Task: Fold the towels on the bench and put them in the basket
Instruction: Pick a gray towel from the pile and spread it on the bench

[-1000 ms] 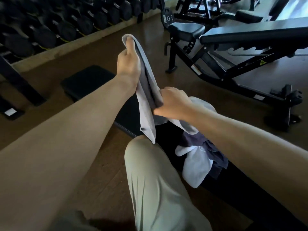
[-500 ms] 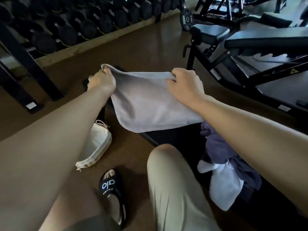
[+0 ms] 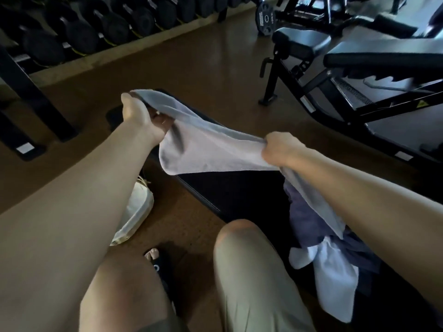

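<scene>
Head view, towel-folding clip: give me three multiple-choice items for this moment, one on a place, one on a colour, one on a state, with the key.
1. Where does the cream fabric basket sit?
A. on the floor left of the bench
B. on the bench
C. on the person's lap

2. What colour is the towel held in the air?
A. red
B. light grey
C. black

3. How is that towel held?
A. by the left hand alone
B. it lies loose on the bench
C. stretched between the left hand and the right hand

Key: 1 A, it rests on the brown floor beside the left forearm. 2 B, the cloth reads pale grey. 3 C, each hand has a grip on one end.
</scene>
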`<state>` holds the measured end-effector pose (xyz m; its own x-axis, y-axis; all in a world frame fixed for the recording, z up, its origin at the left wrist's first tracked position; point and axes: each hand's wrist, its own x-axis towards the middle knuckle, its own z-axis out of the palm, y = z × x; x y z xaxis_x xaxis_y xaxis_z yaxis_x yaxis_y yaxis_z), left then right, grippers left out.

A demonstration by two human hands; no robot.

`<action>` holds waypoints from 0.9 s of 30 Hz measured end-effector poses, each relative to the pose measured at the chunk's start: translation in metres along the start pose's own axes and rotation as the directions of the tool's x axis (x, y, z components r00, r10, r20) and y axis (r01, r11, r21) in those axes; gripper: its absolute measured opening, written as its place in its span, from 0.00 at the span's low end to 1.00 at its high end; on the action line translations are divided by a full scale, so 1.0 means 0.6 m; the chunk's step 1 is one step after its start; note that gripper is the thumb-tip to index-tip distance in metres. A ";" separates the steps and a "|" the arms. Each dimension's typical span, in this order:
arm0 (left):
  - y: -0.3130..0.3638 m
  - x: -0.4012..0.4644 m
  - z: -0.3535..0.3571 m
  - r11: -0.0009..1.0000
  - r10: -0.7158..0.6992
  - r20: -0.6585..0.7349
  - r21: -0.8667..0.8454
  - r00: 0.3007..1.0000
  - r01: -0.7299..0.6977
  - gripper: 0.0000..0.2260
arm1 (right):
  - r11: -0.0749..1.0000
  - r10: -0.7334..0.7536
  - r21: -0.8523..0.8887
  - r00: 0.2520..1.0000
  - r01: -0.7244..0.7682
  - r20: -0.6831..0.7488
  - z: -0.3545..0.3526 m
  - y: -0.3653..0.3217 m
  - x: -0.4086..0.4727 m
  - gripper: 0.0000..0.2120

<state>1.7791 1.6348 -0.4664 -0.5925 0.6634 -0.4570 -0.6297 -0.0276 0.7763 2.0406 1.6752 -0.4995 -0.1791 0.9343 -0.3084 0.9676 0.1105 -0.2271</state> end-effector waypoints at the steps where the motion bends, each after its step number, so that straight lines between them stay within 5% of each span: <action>1: -0.009 -0.002 0.000 1.000 -0.015 0.012 -0.022 1.000 0.015 0.25 | 0.995 0.042 0.097 0.995 -0.033 -0.090 -0.007 0.009 0.003 0.11; 3: -0.025 -0.004 0.010 1.000 -0.019 0.034 -0.009 0.999 0.020 0.25 | 0.961 0.094 0.274 0.959 -0.018 -0.268 -0.032 0.012 0.005 0.08; 6: -0.035 -0.022 0.039 0.991 -0.011 0.079 0.131 0.997 0.001 0.15 | 0.945 0.050 0.310 0.896 0.100 -0.441 -0.088 -0.005 -0.003 0.09; 10: -0.058 -0.033 0.060 0.876 0.042 0.051 0.478 0.998 -0.061 0.24 | 0.926 -0.070 0.271 0.827 0.261 -0.557 -0.133 -0.042 -0.026 0.12; 12: -0.073 -0.035 0.064 0.830 0.063 0.064 0.550 0.996 -0.088 0.17 | 0.934 -0.168 0.188 0.838 0.304 -0.520 -0.132 -0.063 -0.037 0.10; 16: -0.067 -0.040 0.055 0.891 0.080 0.042 0.445 0.996 -0.090 0.03 | 0.947 -0.314 0.051 0.947 0.318 -0.068 -0.099 -0.090 -0.043 0.09; 18: -0.046 -0.034 0.052 0.945 0.097 0.022 0.313 0.995 -0.099 0.04 | 0.946 -0.320 0.074 0.947 0.316 0.039 -0.074 -0.099 -0.041 0.11; 22: -0.007 -0.017 0.059 0.970 0.151 0.006 0.191 0.988 -0.150 0.05 | 0.941 -0.319 0.111 0.948 0.319 -0.021 -0.037 -0.113 -0.010 0.10; 27: 0.038 0.020 0.094 0.971 0.192 0.032 0.139 0.981 -0.194 0.08 | 0.949 -0.135 0.234 0.944 0.210 -0.302 -0.054 -0.097 0.060 0.07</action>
<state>1.7860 1.6840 -0.4299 -0.6859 0.6694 -0.2855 -0.4262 -0.0516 0.9031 1.9836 1.7134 -0.4675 -0.2456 0.9692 0.0186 0.8390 0.2222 -0.4967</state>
